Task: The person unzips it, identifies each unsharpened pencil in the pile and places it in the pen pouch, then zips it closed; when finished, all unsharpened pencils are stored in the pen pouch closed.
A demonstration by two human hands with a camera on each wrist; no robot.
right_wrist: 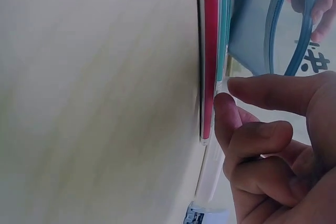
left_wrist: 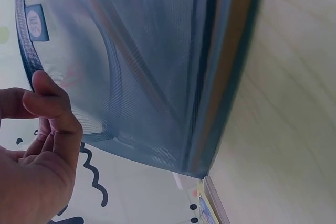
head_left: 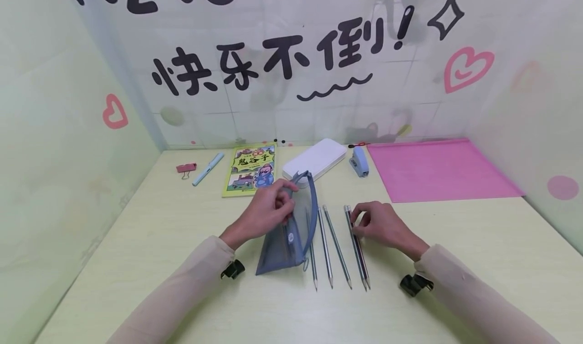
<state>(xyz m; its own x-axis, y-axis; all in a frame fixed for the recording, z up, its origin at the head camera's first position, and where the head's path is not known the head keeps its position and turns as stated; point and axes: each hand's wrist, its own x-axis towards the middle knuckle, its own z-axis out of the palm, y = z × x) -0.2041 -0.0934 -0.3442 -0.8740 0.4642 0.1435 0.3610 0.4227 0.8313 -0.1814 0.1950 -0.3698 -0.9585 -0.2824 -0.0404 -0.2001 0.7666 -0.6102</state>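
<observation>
My left hand (head_left: 272, 206) pinches the top edge of a translucent blue mesh zip pencil case (left_wrist: 152, 77) and holds it raised at a tilt. Through the mesh a long, thin reddish-brown shape shows faintly. To the case's right, several pencils (head_left: 337, 248) lie on the table, sharpened points toward me. My right hand (head_left: 379, 223) is at the rightmost pair, a red-and-black striped pencil (right_wrist: 210, 56) and a teal pencil (right_wrist: 222, 30) side by side. Its thumb and index fingertips are right at their rear ends, with a small gap between the tips; the other fingers are bent.
Behind the case stand a yellow comic-covered booklet (head_left: 234, 174), a white box (head_left: 314, 157) and a blue stapler (head_left: 359, 162). A pink sheet (head_left: 442, 172) covers the back right. At the back left lie a red binder clip (head_left: 186, 168) and a light blue pen (head_left: 208, 169).
</observation>
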